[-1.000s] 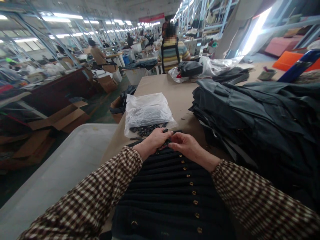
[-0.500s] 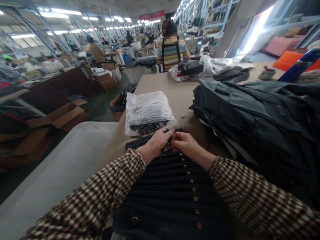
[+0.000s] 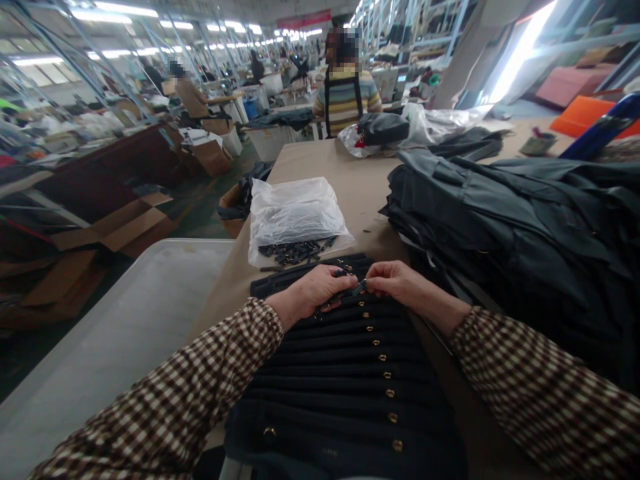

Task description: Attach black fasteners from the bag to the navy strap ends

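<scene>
A row of overlapping dark fabric pieces point(image 3: 320, 360) lies in front of me, small gold-coloured metal fittings point(image 3: 383, 358) running down its right side. Over the far end of the row, my left hand point(image 3: 317, 288) is closed on a bunch of small black zipper pulls point(image 3: 345, 272) with shiny metal bits. My right hand point(image 3: 393, 279) pinches at the tip of one pull beside the left fingertips, near the topmost fittings. What sits between its fingers is tiny and partly hidden. Beyond the hands, a clear plastic bag point(image 3: 300, 207) holds more black zipper pulls point(image 3: 295, 252) at its near edge.
A tall heap of dark fabric point(image 3: 500, 227) covers the table's right side. A pale plastic bin point(image 3: 125, 327) stands left of the brown table point(image 3: 313, 157). Open cardboard boxes point(image 3: 117, 223) are on the floor. A person in a striped top point(image 3: 345, 100) sits ahead.
Both hands have moved slightly right, from over the bunch to beside the gold fittings. The right hand has drawn a little away from the left, fingers still pinched.
</scene>
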The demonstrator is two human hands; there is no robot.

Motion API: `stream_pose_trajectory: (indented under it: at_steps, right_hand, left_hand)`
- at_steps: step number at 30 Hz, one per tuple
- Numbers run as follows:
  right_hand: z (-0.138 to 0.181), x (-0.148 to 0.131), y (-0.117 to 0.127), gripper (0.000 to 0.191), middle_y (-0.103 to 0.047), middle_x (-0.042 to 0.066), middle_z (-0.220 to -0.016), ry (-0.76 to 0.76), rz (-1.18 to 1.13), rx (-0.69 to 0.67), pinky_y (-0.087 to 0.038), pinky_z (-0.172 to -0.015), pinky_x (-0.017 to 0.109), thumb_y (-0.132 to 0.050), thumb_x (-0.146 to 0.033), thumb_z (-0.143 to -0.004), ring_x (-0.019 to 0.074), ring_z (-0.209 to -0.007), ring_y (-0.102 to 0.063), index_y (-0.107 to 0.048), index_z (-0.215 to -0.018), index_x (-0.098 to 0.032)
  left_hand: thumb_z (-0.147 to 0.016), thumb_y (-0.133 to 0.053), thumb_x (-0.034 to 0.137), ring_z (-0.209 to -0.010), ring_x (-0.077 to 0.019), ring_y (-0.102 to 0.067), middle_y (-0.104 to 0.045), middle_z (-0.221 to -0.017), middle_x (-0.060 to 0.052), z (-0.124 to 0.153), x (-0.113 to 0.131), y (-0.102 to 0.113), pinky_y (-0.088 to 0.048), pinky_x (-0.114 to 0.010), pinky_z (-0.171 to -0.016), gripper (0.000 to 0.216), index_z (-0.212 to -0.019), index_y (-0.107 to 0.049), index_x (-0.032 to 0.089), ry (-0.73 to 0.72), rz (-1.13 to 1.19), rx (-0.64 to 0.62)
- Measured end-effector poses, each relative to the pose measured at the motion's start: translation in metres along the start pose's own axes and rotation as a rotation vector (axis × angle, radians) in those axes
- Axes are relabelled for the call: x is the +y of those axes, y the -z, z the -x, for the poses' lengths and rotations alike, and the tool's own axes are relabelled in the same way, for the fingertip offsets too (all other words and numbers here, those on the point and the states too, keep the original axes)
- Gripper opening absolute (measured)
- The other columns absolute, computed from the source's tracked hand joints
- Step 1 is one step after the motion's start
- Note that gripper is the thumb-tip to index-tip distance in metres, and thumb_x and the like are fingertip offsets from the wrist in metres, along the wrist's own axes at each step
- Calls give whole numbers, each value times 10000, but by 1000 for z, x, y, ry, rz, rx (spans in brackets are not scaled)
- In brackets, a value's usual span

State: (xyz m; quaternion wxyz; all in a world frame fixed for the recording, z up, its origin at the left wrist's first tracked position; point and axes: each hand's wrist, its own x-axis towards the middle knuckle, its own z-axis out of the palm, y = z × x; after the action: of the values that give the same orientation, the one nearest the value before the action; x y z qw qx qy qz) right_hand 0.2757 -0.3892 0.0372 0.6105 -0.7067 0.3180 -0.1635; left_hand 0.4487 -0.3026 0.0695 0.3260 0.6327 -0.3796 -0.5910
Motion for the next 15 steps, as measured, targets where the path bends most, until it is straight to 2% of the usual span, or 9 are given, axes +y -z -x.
stream_pose_trajectory:
  at_steps: [6,10,15]
  right_hand:
    - [-3,11,-3,139,-567,-12,-612,89,99,166,-356,-566,224,-548,-292,-696,117,-593,-478,-573,-646,-165]
    - [-3,14,-2,133,-570,-11,-613,72,106,148,-364,-566,224,-539,-277,-698,118,-582,-481,-583,-656,-159]
    - [-4,15,-4,170,-560,-16,-595,62,336,117,-322,-539,222,-530,-232,-760,115,-570,-463,-648,-673,-146]
  left_hand:
    - [-794,-625,296,-340,-49,-354,-417,-480,76,-5,2,0,-212,-179,-303,206,-687,-500,172,8,-48,13]
    - [-787,-584,258,-357,-48,-360,-420,-509,80,-8,3,0,-245,-186,-330,104,-755,-534,172,-2,-196,28]
    - [-742,-579,231,-362,-59,-356,-398,-458,80,-13,9,0,-266,-196,-360,87,-690,-543,171,-31,-436,83]
